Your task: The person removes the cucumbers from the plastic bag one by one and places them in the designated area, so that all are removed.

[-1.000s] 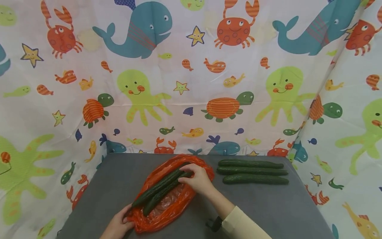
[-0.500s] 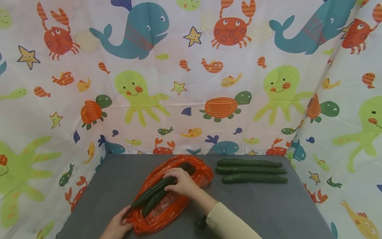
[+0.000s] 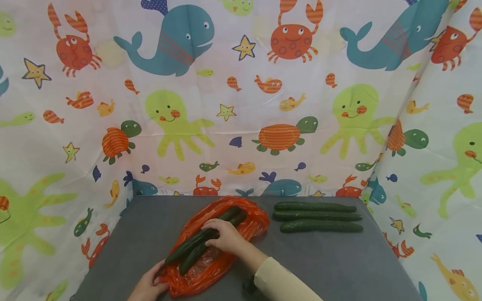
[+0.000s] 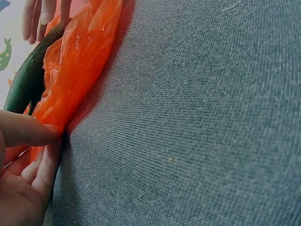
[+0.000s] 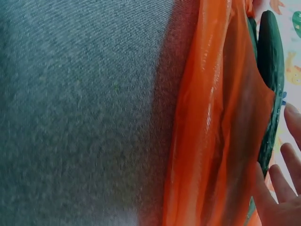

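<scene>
An orange-red plastic bag lies spread with its mouth facing up, two cucumbers side by side in it. At its near left end my left hand pinches the bag's rim between thumb and fingers; the left wrist view shows the orange film in that pinch. My right hand is over the middle of the cucumbers. Seen from the right wrist, the fingers of the right hand are spread and fairly straight beside a cucumber. Whether they touch it is hard to tell.
Three more cucumbers lie parallel at the back right of the grey table. A small dark object shows by the right sleeve. A curtain with sea animals hangs behind and at both sides.
My right hand has moved from the far ends of the bagged cucumbers towards their middle, down and left. The cucumbers stay about where they were. My left hand keeps its hold on the bag.
</scene>
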{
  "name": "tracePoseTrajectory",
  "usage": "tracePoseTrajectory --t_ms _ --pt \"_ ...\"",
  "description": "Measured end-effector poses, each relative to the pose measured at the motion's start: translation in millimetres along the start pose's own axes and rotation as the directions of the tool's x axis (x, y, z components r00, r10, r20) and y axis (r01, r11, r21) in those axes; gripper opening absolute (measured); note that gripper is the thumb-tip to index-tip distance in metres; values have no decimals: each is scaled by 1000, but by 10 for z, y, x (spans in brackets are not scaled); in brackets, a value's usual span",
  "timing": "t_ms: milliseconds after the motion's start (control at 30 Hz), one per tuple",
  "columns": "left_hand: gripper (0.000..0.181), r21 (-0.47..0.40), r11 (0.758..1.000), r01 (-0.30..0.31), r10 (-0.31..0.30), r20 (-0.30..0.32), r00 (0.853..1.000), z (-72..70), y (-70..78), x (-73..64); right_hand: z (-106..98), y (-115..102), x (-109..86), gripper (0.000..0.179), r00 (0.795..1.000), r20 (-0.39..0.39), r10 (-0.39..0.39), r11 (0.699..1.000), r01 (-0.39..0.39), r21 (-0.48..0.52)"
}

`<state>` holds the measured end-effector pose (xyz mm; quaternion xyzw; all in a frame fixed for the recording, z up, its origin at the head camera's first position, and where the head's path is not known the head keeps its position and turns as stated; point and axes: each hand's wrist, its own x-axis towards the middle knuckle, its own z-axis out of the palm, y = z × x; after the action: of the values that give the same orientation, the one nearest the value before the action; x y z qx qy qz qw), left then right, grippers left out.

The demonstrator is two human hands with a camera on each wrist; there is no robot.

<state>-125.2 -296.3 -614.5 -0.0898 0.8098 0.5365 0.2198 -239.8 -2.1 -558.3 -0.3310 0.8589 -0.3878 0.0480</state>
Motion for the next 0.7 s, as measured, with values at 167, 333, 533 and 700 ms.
tracePoseTrajectory --t_ms 167,333,533,700 --pt "83 -31 999 -22 23 34 999 -36 -29 -25 71 -50 48 46 1000 3 -13 1000 13 -1" --pt "85 -61 998 -21 25 55 998 -45 -35 -28 129 -47 77 46 998 53 30 995 -25 -93" --pt "85 -73 997 -26 30 56 998 -36 -30 -12 176 17 86 52 999 32 30 987 -25 -161" --pt "83 -60 998 -29 32 55 998 -38 -42 -3 233 62 92 51 999 32 10 976 -2 -216"
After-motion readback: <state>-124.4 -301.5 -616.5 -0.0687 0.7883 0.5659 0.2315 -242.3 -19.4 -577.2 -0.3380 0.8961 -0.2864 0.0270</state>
